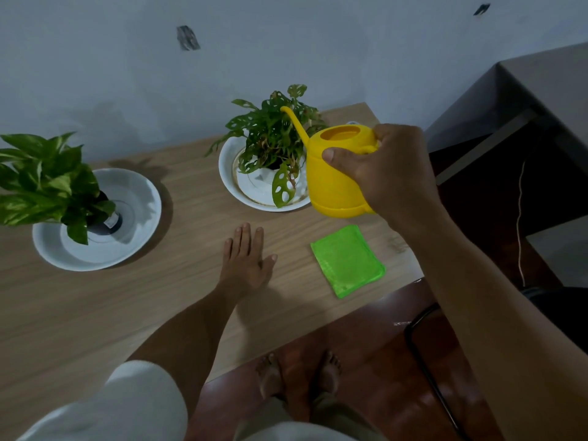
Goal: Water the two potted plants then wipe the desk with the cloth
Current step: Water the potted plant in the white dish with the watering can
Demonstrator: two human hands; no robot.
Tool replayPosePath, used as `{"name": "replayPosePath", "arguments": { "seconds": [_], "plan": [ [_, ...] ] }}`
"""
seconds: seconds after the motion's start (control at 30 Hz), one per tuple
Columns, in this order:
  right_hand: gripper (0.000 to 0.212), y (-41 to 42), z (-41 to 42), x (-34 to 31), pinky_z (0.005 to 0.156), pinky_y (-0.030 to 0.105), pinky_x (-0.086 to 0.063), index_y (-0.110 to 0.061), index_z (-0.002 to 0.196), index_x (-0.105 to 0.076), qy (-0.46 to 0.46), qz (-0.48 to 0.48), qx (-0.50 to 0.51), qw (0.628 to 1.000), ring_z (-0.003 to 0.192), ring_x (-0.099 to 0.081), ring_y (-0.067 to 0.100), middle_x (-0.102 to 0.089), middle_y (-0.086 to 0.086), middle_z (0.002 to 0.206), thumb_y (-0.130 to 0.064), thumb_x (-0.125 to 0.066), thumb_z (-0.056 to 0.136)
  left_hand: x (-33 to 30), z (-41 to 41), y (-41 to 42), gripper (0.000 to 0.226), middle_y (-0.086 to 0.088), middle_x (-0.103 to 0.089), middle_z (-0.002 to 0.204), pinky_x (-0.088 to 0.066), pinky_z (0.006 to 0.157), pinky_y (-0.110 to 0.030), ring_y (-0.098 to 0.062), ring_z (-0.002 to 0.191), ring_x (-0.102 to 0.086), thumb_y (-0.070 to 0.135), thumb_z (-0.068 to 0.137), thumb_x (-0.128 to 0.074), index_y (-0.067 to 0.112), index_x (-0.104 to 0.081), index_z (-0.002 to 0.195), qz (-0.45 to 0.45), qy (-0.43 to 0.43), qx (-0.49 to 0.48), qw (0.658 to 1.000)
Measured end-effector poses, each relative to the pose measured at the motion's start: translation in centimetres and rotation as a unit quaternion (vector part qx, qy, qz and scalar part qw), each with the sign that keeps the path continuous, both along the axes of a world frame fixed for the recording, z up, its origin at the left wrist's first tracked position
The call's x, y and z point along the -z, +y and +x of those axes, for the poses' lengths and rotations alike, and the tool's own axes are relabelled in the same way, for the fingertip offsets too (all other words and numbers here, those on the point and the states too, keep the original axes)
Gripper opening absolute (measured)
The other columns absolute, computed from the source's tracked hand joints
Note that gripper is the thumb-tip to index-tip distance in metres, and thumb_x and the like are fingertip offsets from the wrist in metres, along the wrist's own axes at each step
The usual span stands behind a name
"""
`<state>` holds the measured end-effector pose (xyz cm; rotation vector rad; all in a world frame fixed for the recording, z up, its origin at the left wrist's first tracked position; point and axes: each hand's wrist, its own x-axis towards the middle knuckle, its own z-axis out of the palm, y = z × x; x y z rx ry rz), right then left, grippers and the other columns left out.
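Observation:
My right hand [386,168] grips the handle of a yellow watering can [334,173], held above the desk with its thin spout reaching into the leaves of the right potted plant [270,138]. That plant stands in a white dish [229,173]. The left potted plant [47,183], in a dark pot, stands in another white dish [140,211]. A bright green cloth [348,261] lies flat near the desk's front right edge. My left hand [246,257] rests palm down on the wooden desk [127,307], fingers spread, holding nothing.
A pale wall runs behind the desk. To the right stands a grey cabinet [541,90] with a dangling cord. A dark chair frame [423,345] and my bare feet are on the reddish floor below the desk's front edge.

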<state>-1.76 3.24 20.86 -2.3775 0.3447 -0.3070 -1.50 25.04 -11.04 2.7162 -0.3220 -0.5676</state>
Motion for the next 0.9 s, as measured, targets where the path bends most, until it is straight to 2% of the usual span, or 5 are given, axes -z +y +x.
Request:
{"name": "replayPosePath", "arguments": {
  "seconds": [0.33,0.43,0.63,0.73,0.9],
  "plan": [
    [0.056,-0.3,-1.0,-1.6,0.061,0.034,-0.044,-0.002,0.080,-0.065,0.012,-0.015,-0.003,1.000,0.070,-0.058,0.026,-0.063,0.014,0.076,-0.055,-0.082,0.076,-0.1,0.1,0.0,0.078,-0.009,0.022,0.173,0.014,0.127,-0.046,-0.024,0.159,0.023,0.065,0.105,-0.021,0.028,0.011,0.166,0.007,0.007,0.001,1.000],
    [0.061,-0.6,-1.6,-2.0,0.065,0.041,-0.052,0.001,0.086,-0.066,0.019,-0.025,0.001,1.000,0.079,-0.066,0.033,-0.068,0.019,0.085,-0.056,-0.082,0.074,-0.1,0.1,0.0,0.079,-0.009,0.022,0.173,0.015,0.127,-0.046,-0.024,0.159,0.023,0.066,0.104,-0.021,0.029,0.011,0.166,0.006,0.009,0.001,1.000],
    [0.053,-1.5,-2.1,-2.4,0.059,0.019,-0.035,-0.015,0.107,-0.070,0.032,-0.003,0.016,0.999,0.088,-0.059,0.017,-0.060,0.001,0.091,-0.051,-0.086,0.072,0.0,0.1,0.1,0.080,-0.009,0.022,0.172,0.014,0.127,-0.047,-0.024,0.159,0.024,0.066,0.104,-0.021,0.028,0.010,0.166,0.005,0.008,0.001,1.000],
    [0.070,-1.6,-2.1,-2.3,0.069,0.024,-0.041,-0.006,0.123,-0.068,0.026,0.002,0.025,0.999,0.093,-0.059,0.018,-0.059,0.001,0.099,-0.050,-0.087,0.072,0.0,0.1,0.1,0.080,-0.009,0.022,0.172,0.014,0.128,-0.046,-0.024,0.159,0.024,0.066,0.104,-0.021,0.028,0.011,0.166,0.007,0.009,0.002,1.000],
    [0.074,-1.8,-1.7,-2.3,0.078,0.038,-0.051,0.001,0.118,-0.067,0.037,-0.009,0.038,0.999,0.090,-0.058,0.022,-0.056,0.007,0.096,-0.053,-0.086,0.071,0.0,0.1,0.1,0.080,-0.008,0.024,0.172,0.015,0.127,-0.045,-0.024,0.159,0.025,0.067,0.103,-0.020,0.029,0.012,0.166,0.007,0.014,0.003,1.000]
  ]
}}
